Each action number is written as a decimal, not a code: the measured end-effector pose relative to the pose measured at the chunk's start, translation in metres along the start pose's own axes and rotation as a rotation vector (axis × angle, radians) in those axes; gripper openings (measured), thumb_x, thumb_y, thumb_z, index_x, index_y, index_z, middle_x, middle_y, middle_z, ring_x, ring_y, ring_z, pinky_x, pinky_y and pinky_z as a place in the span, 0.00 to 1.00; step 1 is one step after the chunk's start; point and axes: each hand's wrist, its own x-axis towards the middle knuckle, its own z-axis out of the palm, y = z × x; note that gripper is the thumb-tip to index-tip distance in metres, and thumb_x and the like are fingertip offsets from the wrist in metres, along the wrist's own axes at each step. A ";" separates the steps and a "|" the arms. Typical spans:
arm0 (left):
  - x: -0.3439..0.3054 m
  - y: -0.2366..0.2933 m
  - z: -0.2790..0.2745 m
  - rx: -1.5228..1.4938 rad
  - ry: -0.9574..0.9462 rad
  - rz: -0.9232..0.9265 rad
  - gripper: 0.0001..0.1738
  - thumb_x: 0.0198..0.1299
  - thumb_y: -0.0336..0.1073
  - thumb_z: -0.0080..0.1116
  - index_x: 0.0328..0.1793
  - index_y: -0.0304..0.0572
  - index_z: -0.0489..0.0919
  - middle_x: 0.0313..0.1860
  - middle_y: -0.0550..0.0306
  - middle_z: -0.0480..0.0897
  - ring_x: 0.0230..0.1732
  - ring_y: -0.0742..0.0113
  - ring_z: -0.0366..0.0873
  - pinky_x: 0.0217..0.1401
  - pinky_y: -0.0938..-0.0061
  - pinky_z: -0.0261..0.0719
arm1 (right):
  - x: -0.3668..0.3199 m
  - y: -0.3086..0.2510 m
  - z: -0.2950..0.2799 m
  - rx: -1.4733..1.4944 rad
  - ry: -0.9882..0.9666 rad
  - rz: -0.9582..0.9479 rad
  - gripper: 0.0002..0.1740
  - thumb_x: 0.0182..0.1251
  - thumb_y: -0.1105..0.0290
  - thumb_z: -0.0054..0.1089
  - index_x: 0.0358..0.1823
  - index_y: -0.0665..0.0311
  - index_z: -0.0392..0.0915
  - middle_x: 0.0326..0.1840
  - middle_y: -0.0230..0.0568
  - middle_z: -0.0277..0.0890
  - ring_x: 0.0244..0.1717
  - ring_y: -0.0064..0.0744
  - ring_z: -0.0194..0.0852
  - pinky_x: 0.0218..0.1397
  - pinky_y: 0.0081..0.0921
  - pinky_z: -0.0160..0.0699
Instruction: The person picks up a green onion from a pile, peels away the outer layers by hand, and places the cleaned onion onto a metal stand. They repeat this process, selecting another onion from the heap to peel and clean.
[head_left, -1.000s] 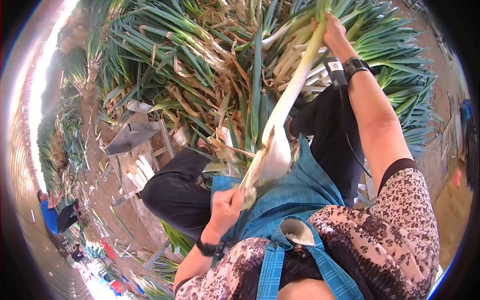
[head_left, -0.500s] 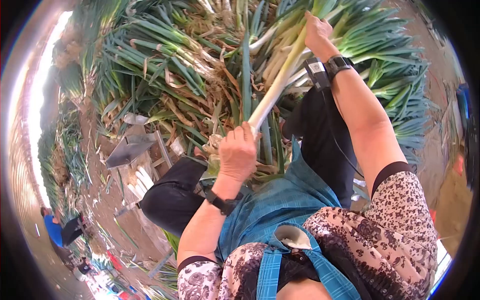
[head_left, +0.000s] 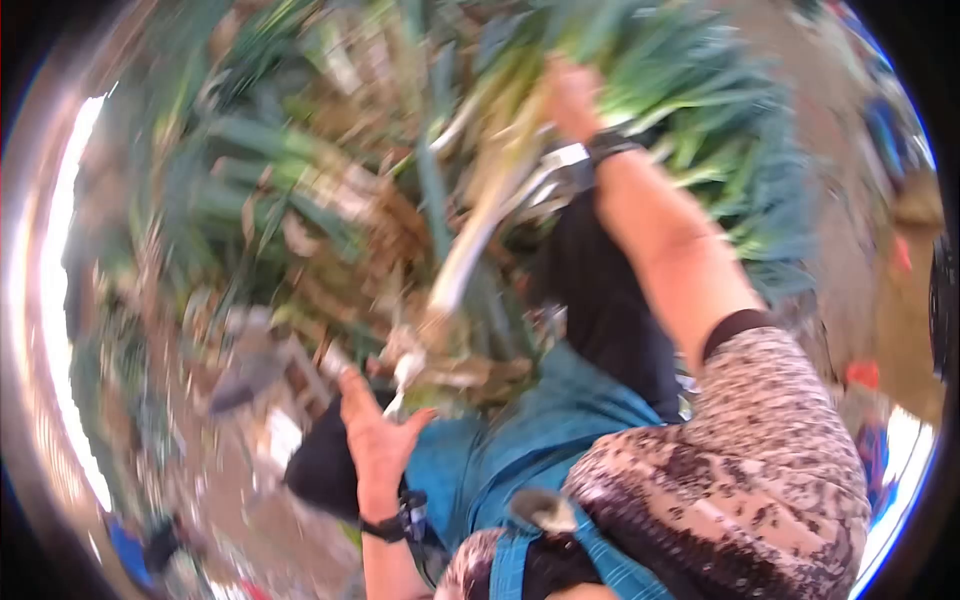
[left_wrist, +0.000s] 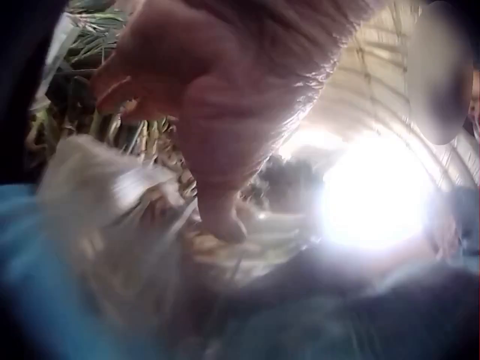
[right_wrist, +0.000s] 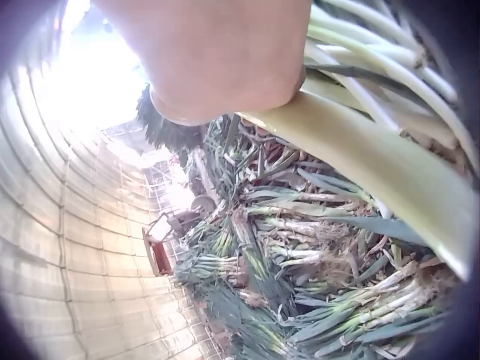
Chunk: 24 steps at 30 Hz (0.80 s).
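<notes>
Though the head view is blurred, the big heap of leeks [head_left: 740,185] fills the top, with the blue apron [head_left: 565,395] below it and a dark trouser knee [head_left: 325,455] to the left. The right hand [head_left: 573,100] grips one long leek [head_left: 480,225] near its green end; the right wrist view agrees. Long axis slants from that hand down-left, white end toward the left hand [head_left: 380,440], so the right hand is nearer, in contact. The left hand is apart from the leek, down-left of its white end, fingers spread, thumb out. Pale peelings [head_left: 405,365] sit just beside its fingers; can't tell if touching. Versus half a second ago: left hand was wrapped round the leek's lower part, now off it and lower, near the knee; right-hand grip unchanged.
</notes>
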 end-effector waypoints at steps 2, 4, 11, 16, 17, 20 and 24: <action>0.042 0.018 0.010 -0.303 0.127 0.090 0.50 0.45 0.40 0.73 0.72 0.28 0.58 0.66 0.38 0.69 0.65 0.48 0.67 0.66 0.63 0.64 | 0.019 -0.041 -0.034 0.383 0.098 0.540 0.22 0.56 0.70 0.59 0.53 0.67 0.69 0.24 0.37 0.70 0.22 0.33 0.67 0.22 0.36 0.66; 0.076 0.029 0.031 -0.589 0.081 0.050 0.33 0.54 0.37 0.68 0.62 0.28 0.68 0.48 0.47 0.78 0.47 0.57 0.75 0.52 0.67 0.73 | 0.045 -0.084 -0.086 1.501 0.405 1.385 0.17 0.64 0.62 0.60 0.46 0.66 0.69 0.23 0.30 0.65 0.24 0.25 0.63 0.22 0.32 0.68; 0.027 -0.038 0.060 -1.080 -0.107 -0.629 0.17 0.72 0.40 0.45 0.26 0.47 0.64 0.14 0.66 0.56 0.15 0.73 0.53 0.20 0.77 0.60 | 0.066 -0.046 -0.108 1.823 0.716 1.483 0.16 0.67 0.60 0.57 0.50 0.60 0.70 0.23 0.33 0.66 0.16 0.26 0.65 0.14 0.29 0.64; 0.021 -0.061 0.056 -0.946 0.017 -0.751 0.20 0.70 0.47 0.46 0.28 0.46 0.64 0.15 0.64 0.60 0.15 0.71 0.59 0.20 0.73 0.65 | 0.043 0.067 -0.130 1.670 1.063 1.371 0.11 0.70 0.64 0.50 0.50 0.58 0.67 0.22 0.34 0.63 0.14 0.28 0.64 0.12 0.30 0.65; 0.024 -0.054 0.061 -0.939 0.008 -0.759 0.20 0.70 0.47 0.46 0.28 0.46 0.64 0.15 0.64 0.60 0.15 0.71 0.59 0.20 0.73 0.65 | 0.033 0.114 -0.101 1.274 1.247 1.211 0.10 0.70 0.63 0.51 0.47 0.57 0.66 0.23 0.36 0.64 0.15 0.30 0.65 0.14 0.32 0.66; 0.031 -0.033 0.075 -0.952 -0.123 -0.716 0.18 0.70 0.42 0.50 0.26 0.43 0.67 0.14 0.65 0.63 0.15 0.75 0.60 0.22 0.77 0.67 | -0.037 0.212 -0.171 1.336 1.053 1.138 0.11 0.65 0.68 0.55 0.46 0.56 0.65 0.26 0.37 0.67 0.19 0.35 0.67 0.18 0.38 0.70; 0.028 -0.048 0.110 -0.704 -0.465 -0.518 0.18 0.68 0.41 0.53 0.26 0.38 0.72 0.18 0.61 0.73 0.17 0.74 0.68 0.21 0.79 0.69 | -0.160 0.341 -0.232 0.953 1.069 1.306 0.05 0.61 0.70 0.60 0.33 0.55 0.72 0.19 0.26 0.64 0.15 0.24 0.63 0.13 0.26 0.63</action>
